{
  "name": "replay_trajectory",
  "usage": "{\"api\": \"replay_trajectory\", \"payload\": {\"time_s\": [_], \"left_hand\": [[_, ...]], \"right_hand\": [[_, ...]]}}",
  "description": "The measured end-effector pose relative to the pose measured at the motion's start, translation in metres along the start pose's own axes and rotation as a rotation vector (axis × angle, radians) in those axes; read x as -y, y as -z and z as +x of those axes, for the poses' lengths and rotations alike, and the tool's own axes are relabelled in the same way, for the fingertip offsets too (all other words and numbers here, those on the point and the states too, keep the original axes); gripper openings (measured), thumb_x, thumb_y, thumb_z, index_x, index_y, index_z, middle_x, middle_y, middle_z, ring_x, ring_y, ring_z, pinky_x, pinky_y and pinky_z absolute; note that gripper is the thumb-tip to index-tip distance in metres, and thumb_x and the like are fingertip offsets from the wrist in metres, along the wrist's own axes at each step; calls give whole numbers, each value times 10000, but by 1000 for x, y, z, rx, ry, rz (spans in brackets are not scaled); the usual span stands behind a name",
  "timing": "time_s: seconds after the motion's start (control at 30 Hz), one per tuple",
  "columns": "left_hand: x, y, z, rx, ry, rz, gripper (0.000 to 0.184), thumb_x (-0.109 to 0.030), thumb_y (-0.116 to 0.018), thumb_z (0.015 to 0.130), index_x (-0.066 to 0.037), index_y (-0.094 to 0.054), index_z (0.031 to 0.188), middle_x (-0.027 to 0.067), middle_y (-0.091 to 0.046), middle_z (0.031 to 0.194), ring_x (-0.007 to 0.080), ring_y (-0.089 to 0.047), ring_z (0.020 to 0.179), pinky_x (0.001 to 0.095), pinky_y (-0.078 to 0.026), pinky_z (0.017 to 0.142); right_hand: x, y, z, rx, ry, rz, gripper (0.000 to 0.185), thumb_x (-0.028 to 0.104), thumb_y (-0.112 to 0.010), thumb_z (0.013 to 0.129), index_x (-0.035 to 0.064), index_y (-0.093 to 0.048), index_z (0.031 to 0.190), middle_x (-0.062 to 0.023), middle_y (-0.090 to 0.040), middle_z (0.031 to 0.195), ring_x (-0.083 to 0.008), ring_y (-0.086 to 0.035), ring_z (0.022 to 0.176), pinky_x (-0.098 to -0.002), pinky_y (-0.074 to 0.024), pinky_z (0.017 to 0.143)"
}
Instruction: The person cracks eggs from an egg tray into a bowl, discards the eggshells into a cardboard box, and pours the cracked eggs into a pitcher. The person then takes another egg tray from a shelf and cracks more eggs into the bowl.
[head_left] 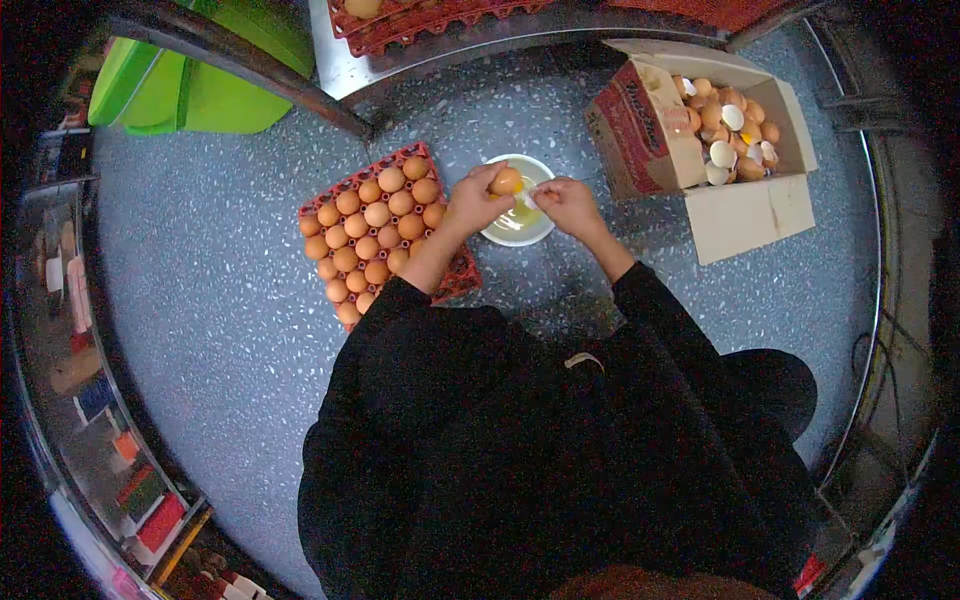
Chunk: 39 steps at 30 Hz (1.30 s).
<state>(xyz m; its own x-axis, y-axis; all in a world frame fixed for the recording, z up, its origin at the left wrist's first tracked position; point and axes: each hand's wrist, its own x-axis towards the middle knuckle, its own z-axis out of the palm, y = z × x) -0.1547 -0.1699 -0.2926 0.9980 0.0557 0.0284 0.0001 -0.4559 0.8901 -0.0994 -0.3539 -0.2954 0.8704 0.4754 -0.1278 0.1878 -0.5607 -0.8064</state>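
My left hand (pixel 474 203) grips a cracked brown egg (pixel 507 181) over a white bowl (pixel 518 243). A yellow patch, seemingly yolk, shows at the egg's right side. Close beside it, my right hand (pixel 570 207) pinches a small whitish piece (pixel 531 200) that looks like eggshell; its outline is partly hidden by the fingers. Pale yellowish egg liquid (pixel 514 217) lies in the bowl beneath both hands. Left of the bowl is a red egg tray (pixel 462 276) with rows of whole brown eggs (pixel 377 214), partly covered by my left forearm.
An open cardboard box (pixel 640 135) holding broken eggshells (pixel 730 125) stands at the right, one flap (pixel 750 222) folded out. More red trays (pixel 440 25) rest on a metal surface at the top. A green plastic container (pixel 215 85) and a dark metal leg (pixel 260 70) are upper left.
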Motion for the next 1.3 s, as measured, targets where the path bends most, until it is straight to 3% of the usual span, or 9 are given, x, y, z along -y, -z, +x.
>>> {"api": "replay_trajectory", "payload": {"time_s": [0.07, 0.3, 0.37, 0.6, 0.7, 0.87, 1.0, 1.07, 1.3], "left_hand": [[5, -1, 0, -41, -60, 89, 534, -176, -634, 605, -20, -502, 1098, 183, -522, 1055, 306, -507, 980, 334, -399, 861], [10, -6, -3, 196, -290, 287, 470, -81, -586, 627, -40, -496, 1087, 161, -487, 1110, 305, -455, 1046, 337, -392, 873], [3, -5, -8, 278, -374, 362, 419, -27, -523, 655, -46, -498, 1073, 147, -469, 1134, 295, -448, 1061, 341, -392, 878], [-15, -1, -6, 265, -313, 324, 361, -20, -441, 713, -66, -510, 1064, 112, -475, 1137, 259, -432, 1092, 330, -402, 879], [-26, 11, -4, 254, -507, 526, 359, -34, -449, 719, -74, -508, 1071, 102, -476, 1139, 254, -429, 1097, 315, -409, 870], [-32, 19, -3, 273, -427, 490, 459, 27, -534, 661, -80, -485, 1104, 129, -453, 1160, 293, -420, 1097, 331, -388, 887], [-19, 14, 2, 158, -465, 350, 469, -27, -583, 632, -70, -502, 1092, 147, -476, 1114, 311, -436, 1069, 337, -400, 871], [-30, 19, 11, 5, -281, 231, 479, -49, -627, 586, -29, -529, 1054, 168, -478, 1075, 293, -488, 976, 319, -440, 797], [-155, -9, 110, 41, -292, -91, 543, -176, -678, 593, 0, -504, 1076, 179, -528, 986, 284, -540, 901, 326, -450, 770]], "right_hand": [[-3, 6, -1, 72, -107, -83, 260, 317, -582, 701, 78, -643, 781, -126, -614, 736, -269, -597, 662, -356, -475, 625], [-3, 14, -3, 133, -121, -258, 251, 277, -607, 701, 59, -641, 821, -112, -621, 720, -205, -608, 642, -308, -475, 598], [-4, 13, -3, 107, -81, -241, 235, 297, -565, 693, 94, -646, 780, -132, -608, 743, -305, -587, 663, -395, -470, 634], [8, 20, -2, 102, -107, -385, 253, 317, -509, 723, 108, -642, 772, -122, -606, 761, -307, -580, 708, -411, -468, 642], [24, 27, -3, 47, -25, -426, 260, 315, -486, 735, 100, -632, 744, -113, -595, 750, -308, -574, 691, -411, -469, 623], [26, 22, 0, -94, 228, -547, 226, 294, -497, 711, 102, -616, 708, -134, -565, 709, -322, -565, 658, -418, -468, 597], [33, 20, 0, -23, 111, -669, 183, 283, -556, 708, 124, -642, 734, -91, -595, 754, -276, -578, 653, -375, -474, 590], [47, 31, 3, -71, 75, -431, 175, 275, -566, 702, 130, -649, 753, -96, -594, 750, -278, -579, 647, -370, -473, 571], [94, 186, 29, -477, -20, -335, 193, 251, -554, 667, 88, -644, 718, -146, -597, 701, -292, -584, 655, -379, -465, 610]]}}
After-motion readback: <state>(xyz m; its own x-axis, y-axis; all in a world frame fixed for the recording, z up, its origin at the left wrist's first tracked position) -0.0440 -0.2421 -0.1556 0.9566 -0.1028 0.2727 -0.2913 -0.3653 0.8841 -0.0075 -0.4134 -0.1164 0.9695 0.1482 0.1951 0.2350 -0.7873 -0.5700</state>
